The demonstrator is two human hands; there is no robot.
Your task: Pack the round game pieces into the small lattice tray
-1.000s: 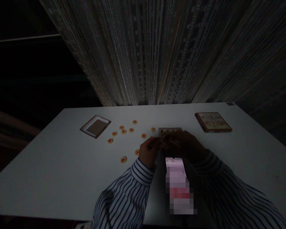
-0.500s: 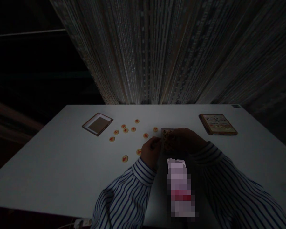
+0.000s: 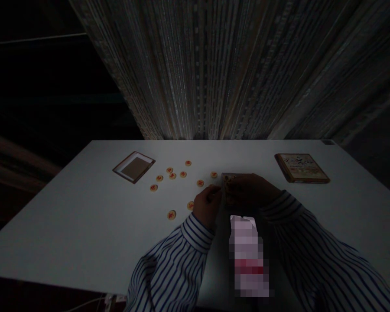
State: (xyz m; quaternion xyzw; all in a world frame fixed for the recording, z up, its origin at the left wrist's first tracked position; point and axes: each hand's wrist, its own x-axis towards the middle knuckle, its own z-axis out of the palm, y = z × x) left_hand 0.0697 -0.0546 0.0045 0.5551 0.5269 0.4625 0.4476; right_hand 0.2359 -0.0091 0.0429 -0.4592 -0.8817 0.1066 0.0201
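Observation:
My left hand (image 3: 208, 206) is at the left edge of a small box of round pieces (image 3: 228, 177), its fingers curled; what they grip, if anything, is too dark to tell. Over the same box lies my right hand (image 3: 251, 188), its fingertips in deep shadow among the pieces. Several round cream pieces with red characters lie on the table to the left, one (image 3: 171, 215) near my left sleeve and another (image 3: 190, 206) partly behind my left hand. A lit phone (image 3: 247, 242) with a blurred screen is between my forearms.
A shallow open tray or lid (image 3: 134, 167) lies on the white table (image 3: 84, 225) at the back left. At the back right is a flat box with a printed cover (image 3: 302, 167). A striped curtain (image 3: 211, 78) hangs behind the table.
The view has shifted slightly, moving the table items a little in the picture. Both hands stay at the box, with the right fingers slightly changed in pose.

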